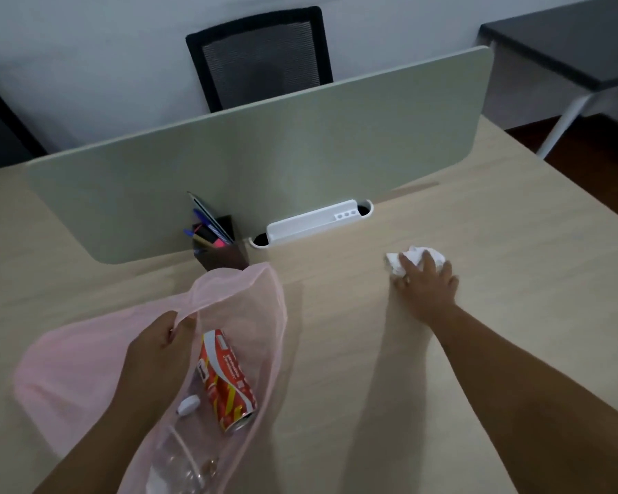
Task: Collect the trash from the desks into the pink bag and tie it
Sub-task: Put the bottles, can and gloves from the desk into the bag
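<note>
My left hand (157, 354) pinches the rim of the thin pink bag (68, 365) and holds its mouth open above the near left of the desk. Inside the bag lie a red drink can (225, 379), a small white object (188, 404) and a clear plastic bottle (179, 465). My right hand (425, 283) reaches out over the desk and lies on a crumpled white tissue (418, 256), fingers spread over it. Whether the fingers have closed around the tissue cannot be told.
A pale green divider panel (264, 158) stands along the back of the wooden desk (496, 244). Against it are a dark pen holder (222, 251) with pens and a white cable tray (311, 222). Behind the panel is a black mesh chair (261, 58); a dark table (568, 41) is far right.
</note>
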`<action>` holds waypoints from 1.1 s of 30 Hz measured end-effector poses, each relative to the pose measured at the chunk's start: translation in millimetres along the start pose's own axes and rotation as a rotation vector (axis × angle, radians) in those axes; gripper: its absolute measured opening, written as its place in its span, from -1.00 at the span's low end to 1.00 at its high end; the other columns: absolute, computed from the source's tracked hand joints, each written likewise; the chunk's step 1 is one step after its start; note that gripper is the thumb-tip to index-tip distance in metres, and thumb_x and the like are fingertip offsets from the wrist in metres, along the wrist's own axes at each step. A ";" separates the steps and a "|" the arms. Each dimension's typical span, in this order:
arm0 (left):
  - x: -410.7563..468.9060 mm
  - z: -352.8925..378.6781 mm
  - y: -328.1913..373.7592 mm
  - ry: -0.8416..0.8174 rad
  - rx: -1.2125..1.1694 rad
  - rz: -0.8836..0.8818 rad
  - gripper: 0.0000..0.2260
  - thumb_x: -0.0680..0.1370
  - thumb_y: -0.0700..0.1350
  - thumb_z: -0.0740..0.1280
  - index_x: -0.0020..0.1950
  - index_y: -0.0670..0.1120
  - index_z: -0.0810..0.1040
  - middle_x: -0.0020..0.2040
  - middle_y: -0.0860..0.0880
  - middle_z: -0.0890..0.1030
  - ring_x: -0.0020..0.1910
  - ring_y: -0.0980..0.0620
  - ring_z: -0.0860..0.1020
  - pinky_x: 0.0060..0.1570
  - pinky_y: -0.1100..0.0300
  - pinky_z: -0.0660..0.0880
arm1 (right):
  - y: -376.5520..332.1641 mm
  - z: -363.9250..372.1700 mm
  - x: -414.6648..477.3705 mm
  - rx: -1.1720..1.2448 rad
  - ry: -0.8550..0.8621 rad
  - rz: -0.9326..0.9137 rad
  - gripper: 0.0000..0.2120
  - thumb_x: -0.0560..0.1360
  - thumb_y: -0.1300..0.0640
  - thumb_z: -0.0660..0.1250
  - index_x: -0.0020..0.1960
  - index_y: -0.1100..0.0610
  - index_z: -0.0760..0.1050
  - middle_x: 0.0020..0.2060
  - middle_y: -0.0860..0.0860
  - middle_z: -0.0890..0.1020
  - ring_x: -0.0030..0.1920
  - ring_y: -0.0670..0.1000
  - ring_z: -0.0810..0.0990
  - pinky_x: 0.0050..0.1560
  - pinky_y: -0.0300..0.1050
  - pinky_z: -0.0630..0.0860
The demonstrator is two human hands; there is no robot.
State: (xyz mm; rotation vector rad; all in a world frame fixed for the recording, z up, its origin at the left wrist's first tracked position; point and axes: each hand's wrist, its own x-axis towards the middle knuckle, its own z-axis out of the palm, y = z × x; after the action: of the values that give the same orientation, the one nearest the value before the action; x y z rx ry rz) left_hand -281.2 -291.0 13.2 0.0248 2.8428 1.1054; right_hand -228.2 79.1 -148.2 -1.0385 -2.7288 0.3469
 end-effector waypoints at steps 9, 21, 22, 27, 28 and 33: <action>5.7 -18.7 -12.5 0.018 -0.071 0.016 -0.73 0.67 -0.10 0.11 0.09 -0.20 0.56 0.08 -0.12 0.58 0.07 -0.08 0.48 0.04 0.14 0.29 | -49.4 2.5 -116.7 0.075 0.172 -0.157 -0.77 0.58 0.08 0.13 -0.23 0.12 0.39 -0.33 0.08 0.44 -0.32 0.18 0.50 -0.32 0.03 0.44; -4.4 -101.3 -56.0 0.069 -0.158 0.070 -0.68 0.66 0.00 0.10 -0.12 -0.16 0.50 -0.17 -0.09 0.57 -0.14 -0.12 0.49 -0.12 0.05 0.37 | -271.9 -65.5 -219.5 0.401 -0.262 -0.637 -0.53 0.48 -0.15 0.28 0.33 -0.01 0.43 0.23 0.06 0.44 0.24 0.10 0.37 0.22 0.02 0.31; -6.3 -109.1 -61.0 0.070 -0.163 0.083 -0.67 0.66 0.00 0.10 -0.13 -0.19 0.49 -0.20 -0.09 0.56 -0.16 -0.12 0.48 -0.12 0.03 0.37 | -273.2 -65.5 -224.1 0.379 -0.113 -0.631 -0.55 0.44 -0.17 0.28 0.27 -0.01 0.46 0.17 0.06 0.48 0.19 0.11 0.40 0.15 0.02 0.34; -20.8 -143.5 -83.9 0.052 -0.167 0.151 -0.66 0.64 -0.04 0.15 -0.22 -0.25 0.34 -0.37 -0.03 0.35 -0.34 -0.02 0.29 -0.28 0.06 0.27 | -254.5 -68.8 -222.5 0.296 0.351 -0.198 -0.48 0.34 -0.10 0.47 0.20 0.05 0.39 0.07 0.15 0.48 0.05 0.15 0.39 -0.02 0.08 0.40; -24.7 -148.7 -87.6 0.044 -0.160 0.167 -0.67 0.63 -0.05 0.16 -0.22 -0.26 0.32 -0.37 -0.04 0.34 -0.35 -0.01 0.27 -0.30 0.07 0.25 | -251.0 -71.1 -219.4 0.255 0.276 -0.118 -0.44 0.35 -0.10 0.47 0.26 0.04 0.38 0.12 0.14 0.47 0.09 0.17 0.40 0.02 0.09 0.38; -30.4 -167.7 -110.5 0.021 -0.157 0.227 -0.72 0.59 -0.10 0.18 -0.26 -0.23 0.28 -0.37 -0.06 0.31 -0.37 -0.01 0.25 -0.34 0.09 0.22 | -235.5 -73.6 -210.3 0.137 -0.035 0.034 -0.78 0.62 0.05 0.12 0.06 0.12 0.49 -0.03 0.12 0.61 0.06 0.20 0.55 0.06 0.02 0.30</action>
State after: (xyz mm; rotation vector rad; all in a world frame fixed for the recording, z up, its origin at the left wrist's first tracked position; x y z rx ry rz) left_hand -264.2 -486.8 64.1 0.3341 2.8154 1.3753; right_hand -201.7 -222.5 -32.0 -1.0527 -2.6767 0.5549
